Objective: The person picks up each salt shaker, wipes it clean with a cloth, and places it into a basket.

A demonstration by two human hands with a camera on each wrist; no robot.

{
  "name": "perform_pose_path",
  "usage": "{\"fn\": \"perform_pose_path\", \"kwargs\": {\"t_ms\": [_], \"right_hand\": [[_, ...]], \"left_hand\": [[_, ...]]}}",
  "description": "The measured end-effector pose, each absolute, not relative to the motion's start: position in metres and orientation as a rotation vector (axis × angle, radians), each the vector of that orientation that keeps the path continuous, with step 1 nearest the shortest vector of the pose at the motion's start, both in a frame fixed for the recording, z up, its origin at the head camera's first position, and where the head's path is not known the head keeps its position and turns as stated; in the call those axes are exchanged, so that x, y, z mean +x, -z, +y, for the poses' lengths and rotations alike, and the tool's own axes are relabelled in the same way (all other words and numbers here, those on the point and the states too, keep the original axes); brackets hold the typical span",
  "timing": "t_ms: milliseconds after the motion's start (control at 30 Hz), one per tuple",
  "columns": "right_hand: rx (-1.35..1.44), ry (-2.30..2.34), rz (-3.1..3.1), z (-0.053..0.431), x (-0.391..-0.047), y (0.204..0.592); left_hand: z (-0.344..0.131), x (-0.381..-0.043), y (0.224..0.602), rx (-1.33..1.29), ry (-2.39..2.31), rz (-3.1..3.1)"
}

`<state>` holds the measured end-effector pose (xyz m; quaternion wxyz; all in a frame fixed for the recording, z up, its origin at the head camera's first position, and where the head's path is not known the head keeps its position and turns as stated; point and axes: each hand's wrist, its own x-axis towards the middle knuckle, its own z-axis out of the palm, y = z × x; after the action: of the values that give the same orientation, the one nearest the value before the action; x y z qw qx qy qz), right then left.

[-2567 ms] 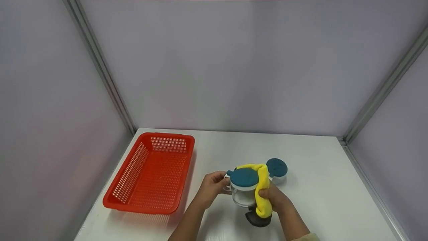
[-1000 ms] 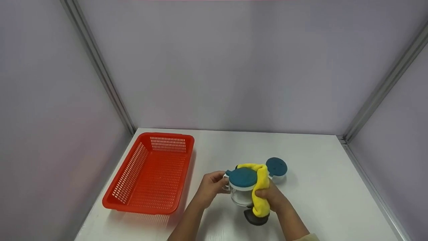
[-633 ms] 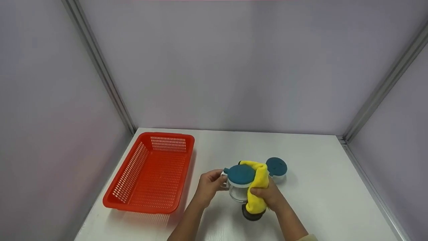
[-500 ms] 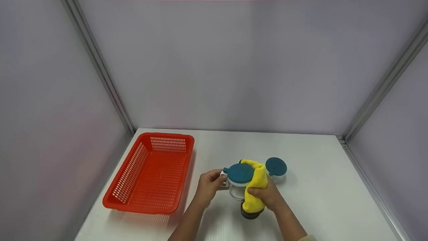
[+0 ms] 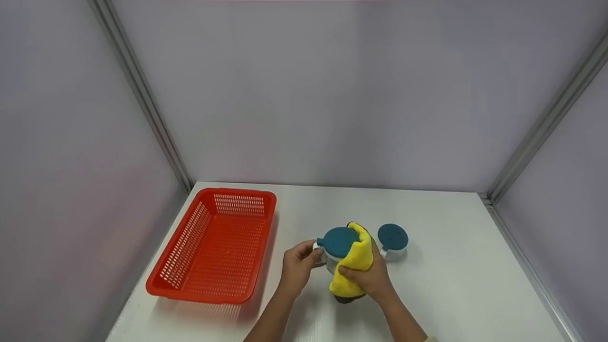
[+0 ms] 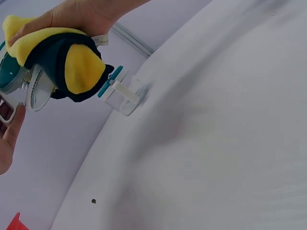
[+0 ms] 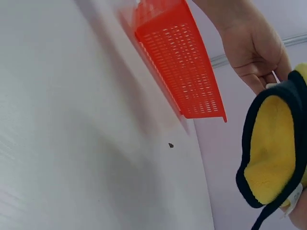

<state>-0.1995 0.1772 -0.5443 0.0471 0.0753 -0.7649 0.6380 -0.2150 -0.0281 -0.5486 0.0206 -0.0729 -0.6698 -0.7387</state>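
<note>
While the left hand [image 5: 295,268] pinches the white handle [image 5: 319,255] of a clear jar [image 5: 331,264] between thumb and fingers, the right hand [image 5: 373,278] grips a yellow cloth [image 5: 356,259] with dark edging against the jar's side. Its thumb lies over the cloth; the other fingers are mostly behind it, so I cannot tell exactly how they lie. This jar, with its teal lid [image 5: 339,241] facing upward, is in the lower middle of the head frame, held above the white table [image 5: 456,256]. The cloth stands in the way and covers much of its right side; in the right wrist view it hides the jar altogether.

Just to the right, beyond the right hand, a second jar [image 5: 395,255] with a similar lid stands on the table. At the lower left, a red basket [image 5: 199,300] with perforated walls occupies the table, between the left hand and the left wall [image 5: 80,156]. Metal strips [image 5: 142,92] run along the corners, upper left and upper right. One small dark spot [image 7: 171,145] marks the tabletop in the right wrist view.
</note>
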Motion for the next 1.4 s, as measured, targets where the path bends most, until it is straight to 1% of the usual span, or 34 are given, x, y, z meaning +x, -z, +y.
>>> {"fn": "perform_pose_path", "kwargs": {"t_ms": [133,400,667,867,1100,1267,1400], "right_hand": [[0.164,-1.894,-2.324,0.171,-0.198,0.548],[0.165,-1.831,-2.236,0.161,-0.198,0.552],[0.077,-1.773,-2.199,0.152,-0.195,0.552],[0.053,-1.642,-2.170,0.146,-0.194,0.555],[0.046,-1.590,-2.112,0.140,-0.197,0.564],[0.042,-1.500,-2.109,0.137,-0.194,0.566],[0.035,-1.468,-2.113,0.137,-0.193,0.566]], "left_hand": [[-0.026,-0.214,0.550,-0.213,2.276,-2.055],[-0.018,-0.209,0.551,-0.178,2.241,-2.028],[-0.011,-0.208,0.556,-0.151,2.219,-1.998],[-0.007,-0.206,0.555,-0.120,2.189,-1.998],[-0.003,-0.199,0.544,0.004,2.100,-2.077],[-0.001,-0.188,0.528,-0.008,2.076,-2.058],[0.000,-0.185,0.524,-0.011,2.078,-2.042]]}}
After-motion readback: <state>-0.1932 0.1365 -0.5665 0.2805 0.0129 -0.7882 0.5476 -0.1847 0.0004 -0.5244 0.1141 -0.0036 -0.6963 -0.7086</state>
